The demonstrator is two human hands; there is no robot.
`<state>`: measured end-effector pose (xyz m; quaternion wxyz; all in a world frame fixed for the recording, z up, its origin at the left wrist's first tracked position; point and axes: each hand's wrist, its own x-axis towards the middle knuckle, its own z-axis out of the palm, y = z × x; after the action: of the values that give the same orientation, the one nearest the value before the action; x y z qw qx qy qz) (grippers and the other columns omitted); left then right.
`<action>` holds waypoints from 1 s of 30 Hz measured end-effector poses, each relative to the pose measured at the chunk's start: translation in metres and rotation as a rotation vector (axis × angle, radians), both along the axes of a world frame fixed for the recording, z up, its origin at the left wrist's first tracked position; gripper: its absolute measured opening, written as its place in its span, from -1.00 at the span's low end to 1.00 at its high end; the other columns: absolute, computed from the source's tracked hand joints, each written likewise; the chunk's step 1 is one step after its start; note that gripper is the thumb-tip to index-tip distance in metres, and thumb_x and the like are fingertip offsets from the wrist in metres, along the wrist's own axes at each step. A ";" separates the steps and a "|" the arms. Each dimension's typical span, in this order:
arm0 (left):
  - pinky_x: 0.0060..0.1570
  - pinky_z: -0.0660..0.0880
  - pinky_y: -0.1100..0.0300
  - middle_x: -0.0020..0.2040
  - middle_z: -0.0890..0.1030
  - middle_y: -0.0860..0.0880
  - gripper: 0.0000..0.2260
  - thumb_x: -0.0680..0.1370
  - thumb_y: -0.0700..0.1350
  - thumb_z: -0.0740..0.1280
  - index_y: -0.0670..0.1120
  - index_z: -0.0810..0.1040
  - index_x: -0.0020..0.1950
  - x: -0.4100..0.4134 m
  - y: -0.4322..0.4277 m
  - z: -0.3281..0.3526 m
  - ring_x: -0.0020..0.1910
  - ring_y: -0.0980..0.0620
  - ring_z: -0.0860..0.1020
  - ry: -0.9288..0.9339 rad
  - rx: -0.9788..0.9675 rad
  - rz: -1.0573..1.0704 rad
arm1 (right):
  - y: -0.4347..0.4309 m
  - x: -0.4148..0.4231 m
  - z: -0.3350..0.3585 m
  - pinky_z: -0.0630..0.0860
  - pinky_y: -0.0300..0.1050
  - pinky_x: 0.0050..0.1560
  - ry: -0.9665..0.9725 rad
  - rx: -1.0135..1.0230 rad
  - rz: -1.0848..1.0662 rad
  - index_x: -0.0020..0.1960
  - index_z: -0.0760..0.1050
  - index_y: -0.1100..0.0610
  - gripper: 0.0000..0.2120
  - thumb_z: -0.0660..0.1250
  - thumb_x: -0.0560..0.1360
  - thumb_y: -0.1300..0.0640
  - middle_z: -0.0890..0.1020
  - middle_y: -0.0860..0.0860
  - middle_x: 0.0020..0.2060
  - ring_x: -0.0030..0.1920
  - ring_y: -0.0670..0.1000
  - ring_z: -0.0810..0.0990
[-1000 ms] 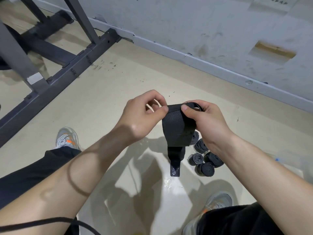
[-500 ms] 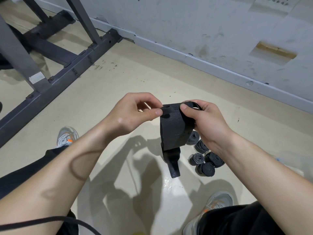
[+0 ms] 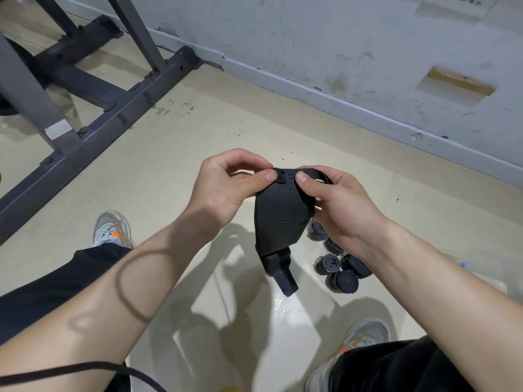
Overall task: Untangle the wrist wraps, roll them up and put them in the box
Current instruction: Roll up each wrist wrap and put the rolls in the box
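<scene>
Both hands, left hand [image 3: 223,190] and right hand [image 3: 339,205], pinch a black wrist wrap [image 3: 278,222] above rolled wraps [image 3: 339,267] on the floor [image 3: 198,142].

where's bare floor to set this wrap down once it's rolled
Bare floor lies between the rack and the wall, and between the left shoe and right shoe below the wrap. Crowded by the rolls under the right hand.

No text can be read. A pale sticker [image 3: 58,130] sits on the grey post [image 3: 31,103] at ten o'clock, its print too blurred to make out. A paper sheet [image 3: 452,4] on the wall [image 3: 339,38] at one o'clock carries dark print, cut off and illegible.
</scene>
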<state>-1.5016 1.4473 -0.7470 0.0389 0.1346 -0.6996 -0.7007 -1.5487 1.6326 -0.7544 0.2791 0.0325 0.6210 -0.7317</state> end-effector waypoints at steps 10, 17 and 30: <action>-0.04 0.58 0.10 -0.15 0.67 0.04 -0.86 0.47 -0.24 0.55 -0.02 0.67 -0.17 0.001 0.001 -0.006 -0.05 0.01 0.61 -0.037 0.085 -0.074 | -0.003 0.003 0.001 0.56 -0.19 -0.14 0.063 0.021 0.031 0.07 0.65 0.24 -0.88 0.40 0.57 0.24 0.67 0.15 -0.08 -0.09 0.05 0.64; -0.02 0.55 0.17 -0.21 0.70 0.06 -0.84 0.50 -0.29 0.52 -0.03 0.70 -0.17 0.004 0.005 -0.003 -0.16 0.09 0.64 -0.025 -0.002 -0.038 | -0.003 0.004 0.002 0.57 -0.17 -0.12 0.077 0.031 0.050 0.07 0.65 0.27 -0.87 0.39 0.57 0.23 0.68 0.16 -0.09 -0.10 0.06 0.64; -0.09 0.59 0.20 -0.23 0.72 0.01 -0.89 0.46 -0.26 0.56 -0.07 0.71 -0.16 0.000 -0.001 -0.001 -0.21 0.06 0.66 -0.118 -0.008 0.089 | 0.006 -0.012 0.013 0.55 -0.09 -0.20 0.396 0.217 -0.028 -0.10 0.59 0.11 -0.82 0.46 0.49 0.37 0.59 0.12 -0.24 -0.31 0.05 0.56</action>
<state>-1.5014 1.4462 -0.7484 0.0292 0.2065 -0.6969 -0.6861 -1.5605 1.6387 -0.7416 0.1365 -0.0731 0.7382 -0.6566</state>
